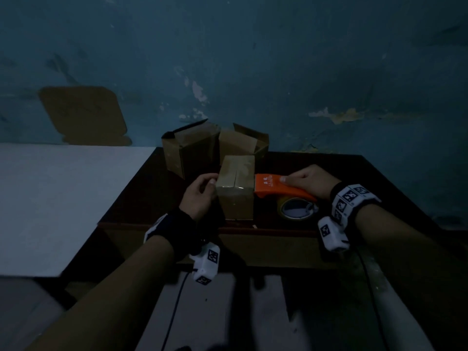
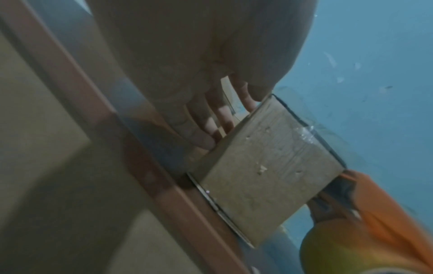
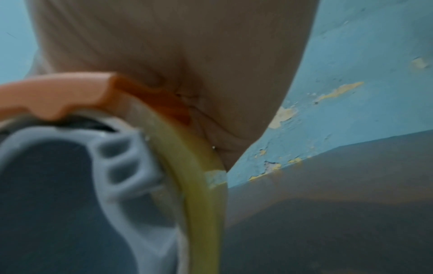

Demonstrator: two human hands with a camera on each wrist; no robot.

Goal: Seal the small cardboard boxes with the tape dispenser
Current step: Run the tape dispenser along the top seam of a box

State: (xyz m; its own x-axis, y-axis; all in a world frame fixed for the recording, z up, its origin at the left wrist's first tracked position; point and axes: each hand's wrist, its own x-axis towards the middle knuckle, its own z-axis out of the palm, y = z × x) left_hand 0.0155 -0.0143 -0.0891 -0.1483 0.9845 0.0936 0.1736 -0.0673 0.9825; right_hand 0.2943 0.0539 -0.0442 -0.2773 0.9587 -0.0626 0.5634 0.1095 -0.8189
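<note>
Hands are working on a dark table (image 1: 354, 173). We are bracing the small cardboard box (image 1: 236, 188) with our left hand (image 1: 200, 196), fingers straight. Our right hand (image 1: 310, 183) is gripping the orange tape dispenser (image 1: 276, 190) against its right side.

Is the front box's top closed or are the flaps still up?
Closed. The front box's flaps lie flat and meet at a centre seam; the left hand steadies its side while the dispenser touches the other side.

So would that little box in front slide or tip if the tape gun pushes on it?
Probably slide: the box looks small and light on the smooth table. It stands tall, so tipping seems possible. The left hand braces its far side against the dispenser.
</note>
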